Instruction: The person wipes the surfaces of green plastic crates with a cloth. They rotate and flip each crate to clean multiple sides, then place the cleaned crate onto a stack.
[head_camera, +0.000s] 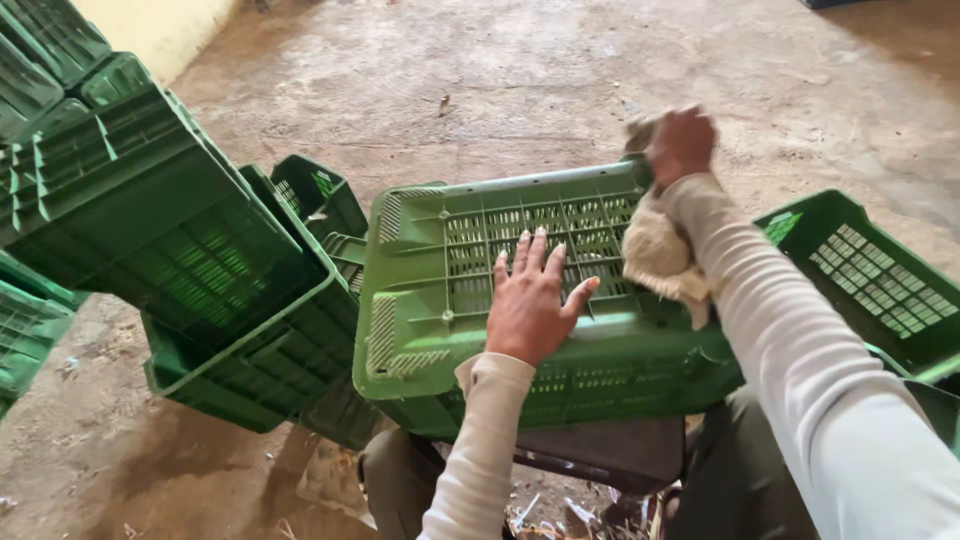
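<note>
1. stacked green crates (170, 220) lie at nine o'clock.
2. left hand (532, 300), fingers spread flat, presses the upturned green crate (430, 300), holding nothing.
3. right hand (682, 145) at one o'clock is closed on a beige cloth (655, 255) at the crate's far corner; the crate's long axis runs left-right.

One upturned green slatted plastic crate (430, 300) across the lap. One upright green crate (870, 270) of the same kind at the right. At least five more in the heap of green crates (170, 220) at the left, exact number unclear where nested. One beige rag of rough woven cloth (655, 255). Two hands: one left hand (530, 300), one right hand (682, 142). Two pale long sleeves (800, 350).
</note>
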